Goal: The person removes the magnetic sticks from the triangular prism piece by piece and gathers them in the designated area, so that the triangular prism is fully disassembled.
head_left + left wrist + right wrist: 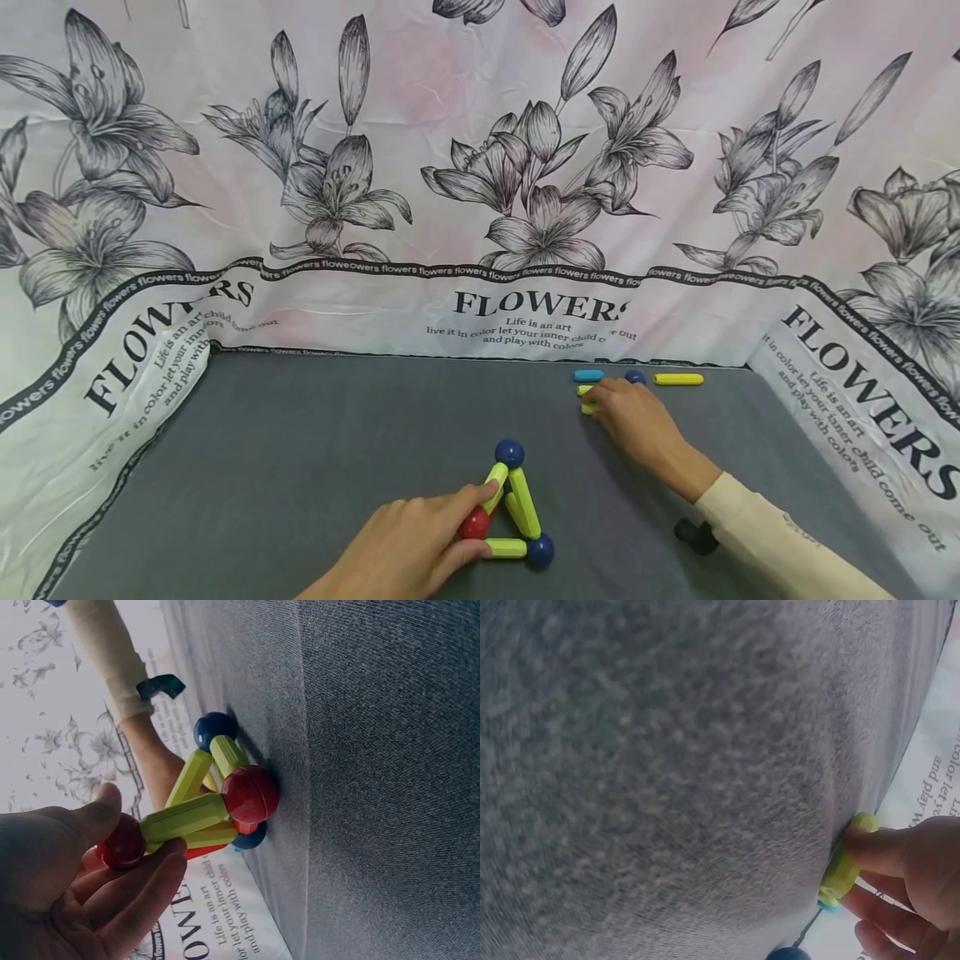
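My left hand [420, 537] pinches a red ball [124, 841] between thumb and fingers. That ball is one corner of a magnetic stick-and-ball frame, with yellow-green sticks [525, 504], dark blue balls [509, 453] and a second red ball [250, 794]; a red stick shows partly behind. The frame stands on the grey cloth. Farther back on the right, my right hand [637, 421] pinches a yellow-green stick [843, 866] with thumb and fingers, low against the cloth. Another yellow-green stick [582, 390] lies close by, mostly covered by that hand.
Around the right hand lie a blue stick [588, 376], a dark blue ball [635, 377] and a yellow stick [678, 379]. A black wrist strap piece [696, 536] shows by the right sleeve. Flower-printed cloth [525, 317] walls the grey surface [337, 417] at the back and sides.
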### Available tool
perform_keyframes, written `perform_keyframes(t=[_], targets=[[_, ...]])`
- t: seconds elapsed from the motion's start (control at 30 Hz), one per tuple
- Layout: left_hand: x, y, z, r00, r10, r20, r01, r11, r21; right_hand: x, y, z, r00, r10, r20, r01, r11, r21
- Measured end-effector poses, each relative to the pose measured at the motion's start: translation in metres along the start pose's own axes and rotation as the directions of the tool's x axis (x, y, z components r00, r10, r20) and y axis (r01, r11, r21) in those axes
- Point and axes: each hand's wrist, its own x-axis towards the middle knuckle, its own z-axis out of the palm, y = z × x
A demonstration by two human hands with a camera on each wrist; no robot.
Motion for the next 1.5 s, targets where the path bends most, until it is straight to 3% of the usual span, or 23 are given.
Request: perform_keyframes(t=[0.37,0.5,0.63,0.7,0.83,0.87,0.93,1.03,1.2,1.5], targets=[[0.0,0.002,0.001,1.0,0.009,-0.006,-0.009,1.0,0.007,-0.003,-0.002,-0.001,1.0,0.006,0.016,-0.005,1.0,-0.027],[-0.001,0.002,0.002,1.0,0.019,-0.018,-0.019,1.0,0.012,-0.003,-0.018,-0.013,1.0,-0.014,0.016,0.014,1.0,0.013],[-0.002,0.002,0.002,1.0,0.022,-0.021,-0.022,1.0,0.016,-0.002,-0.044,-0.031,0.996,-0.087,0.013,0.084,0.988,0.133],[-0.002,0.002,0.002,1.0,0.017,-0.014,-0.017,1.0,0.011,-0.002,-0.058,-0.04,0.99,-0.137,0.021,0.128,0.961,0.245],[-0.001,0.001,0.001,1.0,0.012,-0.003,-0.012,1.0,-0.001,-0.002,-0.087,-0.056,0.965,-0.253,0.069,0.188,0.851,0.49],[-0.001,0.001,0.001,1.0,0.012,-0.004,-0.012,1.0,-0.002,-0.002,-0.093,-0.059,0.956,-0.281,0.084,0.196,0.825,0.529],[-0.002,0.0,0.001,1.0,0.018,-0.009,-0.018,1.0,-0.003,-0.002,-0.103,-0.062,0.937,-0.331,0.11,0.218,0.803,0.555],[-0.002,-0.001,0.001,1.0,0.022,-0.011,-0.022,1.0,-0.007,-0.001,-0.111,-0.063,0.925,-0.355,0.14,0.232,0.814,0.533],[-0.001,-0.004,0.001,1.0,0.01,-0.004,-0.01,0.999,-0.038,-0.002,-0.111,-0.064,0.936,-0.318,0.152,0.213,0.854,0.475],[0.001,-0.005,-0.006,0.997,-0.051,-0.05,0.052,0.998,0.018,-0.01,-0.115,-0.068,0.949,-0.244,0.199,0.146,0.901,0.407]])
